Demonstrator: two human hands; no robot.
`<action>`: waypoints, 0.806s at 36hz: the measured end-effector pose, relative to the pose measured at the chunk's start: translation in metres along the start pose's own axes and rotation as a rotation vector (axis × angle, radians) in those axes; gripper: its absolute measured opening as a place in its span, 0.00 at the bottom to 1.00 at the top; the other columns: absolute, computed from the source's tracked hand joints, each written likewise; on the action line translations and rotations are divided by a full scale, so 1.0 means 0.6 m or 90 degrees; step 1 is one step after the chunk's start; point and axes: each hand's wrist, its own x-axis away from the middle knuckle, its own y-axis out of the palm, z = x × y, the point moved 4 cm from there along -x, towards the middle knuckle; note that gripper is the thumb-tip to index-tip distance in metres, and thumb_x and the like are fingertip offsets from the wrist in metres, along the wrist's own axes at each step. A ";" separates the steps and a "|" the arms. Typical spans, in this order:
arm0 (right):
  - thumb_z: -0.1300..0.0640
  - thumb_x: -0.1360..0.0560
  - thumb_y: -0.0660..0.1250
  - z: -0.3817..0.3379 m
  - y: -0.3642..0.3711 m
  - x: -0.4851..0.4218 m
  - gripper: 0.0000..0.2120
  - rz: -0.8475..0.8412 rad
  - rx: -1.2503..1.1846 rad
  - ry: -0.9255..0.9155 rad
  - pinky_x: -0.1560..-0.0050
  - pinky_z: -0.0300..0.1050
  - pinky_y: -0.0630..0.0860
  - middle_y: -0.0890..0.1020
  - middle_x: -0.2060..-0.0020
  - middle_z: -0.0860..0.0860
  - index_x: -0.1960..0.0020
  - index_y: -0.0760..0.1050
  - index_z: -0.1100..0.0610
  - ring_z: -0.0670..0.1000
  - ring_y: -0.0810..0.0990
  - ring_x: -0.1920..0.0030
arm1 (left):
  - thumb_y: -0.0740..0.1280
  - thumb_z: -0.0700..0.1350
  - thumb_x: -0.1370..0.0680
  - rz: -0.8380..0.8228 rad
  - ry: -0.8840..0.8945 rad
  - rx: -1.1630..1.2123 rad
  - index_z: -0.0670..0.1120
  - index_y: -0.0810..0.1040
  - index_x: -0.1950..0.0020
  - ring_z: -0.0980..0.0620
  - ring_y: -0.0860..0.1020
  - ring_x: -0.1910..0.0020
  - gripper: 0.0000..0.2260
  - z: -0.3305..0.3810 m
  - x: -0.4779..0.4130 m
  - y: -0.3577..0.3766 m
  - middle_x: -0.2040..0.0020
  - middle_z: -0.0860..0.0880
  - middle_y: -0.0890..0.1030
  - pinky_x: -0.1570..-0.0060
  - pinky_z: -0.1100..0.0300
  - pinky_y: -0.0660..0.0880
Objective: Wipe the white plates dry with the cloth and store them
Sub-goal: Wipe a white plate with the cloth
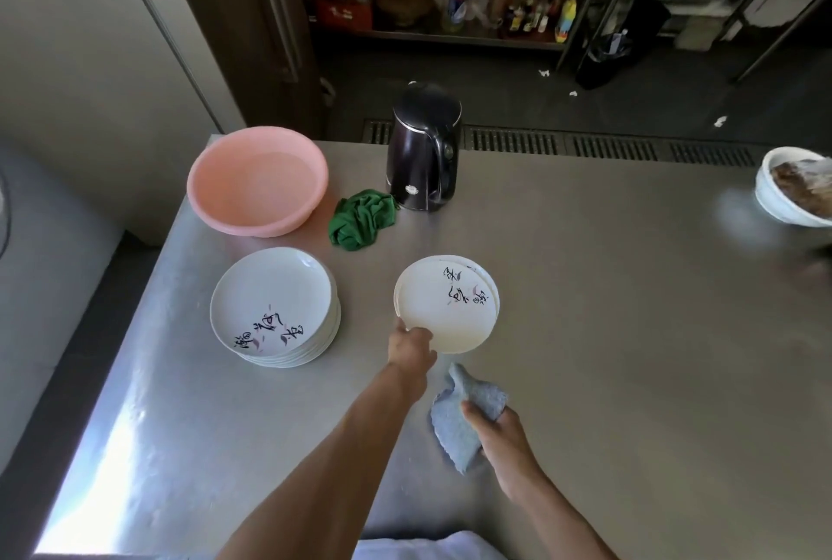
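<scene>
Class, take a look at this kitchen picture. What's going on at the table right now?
A person stands at a steel table, drying plates. The left hand grips the near edge of a white plate, with at least one more plate under it. The right hand holds a blue cloth just short of the plate, not touching it. A taller stack of plates sits to the left, with a pink basin, green cloth and black kettle behind.

The picture's right edge is cutting off a bowl (pixel 773 207) at the table's (pixel 630 289) right edge, its brown contents blurring. The left hand's (pixel 412 350) fingers are hiding under the plate (pixel 443 312); the right hand (pixel 499 430) is covering part of the cloth (pixel 450 433). Shelf bottles (pixel 531 15) are blurring.
</scene>
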 end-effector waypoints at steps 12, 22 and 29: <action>0.47 0.20 0.67 -0.021 0.035 -0.016 0.14 0.006 -0.047 0.094 0.38 0.61 0.78 0.86 0.49 0.55 0.42 0.81 0.56 0.56 0.85 0.46 | 0.62 0.43 0.18 -0.045 0.090 -0.473 0.49 0.59 0.17 0.44 0.68 0.30 0.29 0.050 0.005 -0.013 0.22 0.44 0.58 0.29 0.53 0.65; 0.49 0.22 0.67 -0.102 0.142 -0.012 0.23 -0.191 -0.201 0.042 0.32 0.61 0.72 0.81 0.37 0.57 0.29 0.73 0.56 0.57 0.79 0.35 | 0.69 0.53 0.19 -0.129 0.152 -0.483 0.52 0.75 0.30 0.53 0.76 0.35 0.18 0.153 0.100 -0.158 0.34 0.53 0.79 0.31 0.56 0.72; 0.50 0.25 0.72 -0.154 0.184 0.014 0.16 -0.348 -0.068 0.000 0.32 0.59 0.73 0.81 0.37 0.57 0.38 0.80 0.49 0.56 0.78 0.34 | 0.71 0.46 0.19 -0.236 0.202 -0.279 0.37 0.82 0.43 0.46 0.83 0.42 0.13 0.147 0.144 -0.221 0.45 0.41 0.86 0.36 0.50 0.77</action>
